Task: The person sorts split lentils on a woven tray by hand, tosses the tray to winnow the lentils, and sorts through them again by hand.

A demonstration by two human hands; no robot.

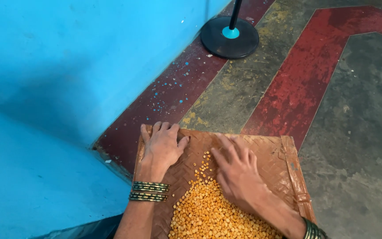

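Yellow lentils (208,212) on woven tray (284,155), both hands flat: left hand (163,146), right hand (237,170).

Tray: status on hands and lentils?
Left hand flat on tray, far corner, empty. Right hand palm down at the thin far edge of the yellow lentils. Black stand base well beyond; nothing in the way.

1. Woven tray (284,155) is showing reddish-brown, with a diagonal plaited pattern.
2. Split lentils (208,212) are showing yellow-orange.
3. Bangles (149,191) are showing dark green with gold bands.
4. Wall (67,66) on the left is showing bright blue.
5. Floor (354,110) is showing grey with red stripes and blue paint specks.
6. Stand base (229,37) at the far side is showing black with a teal collar.
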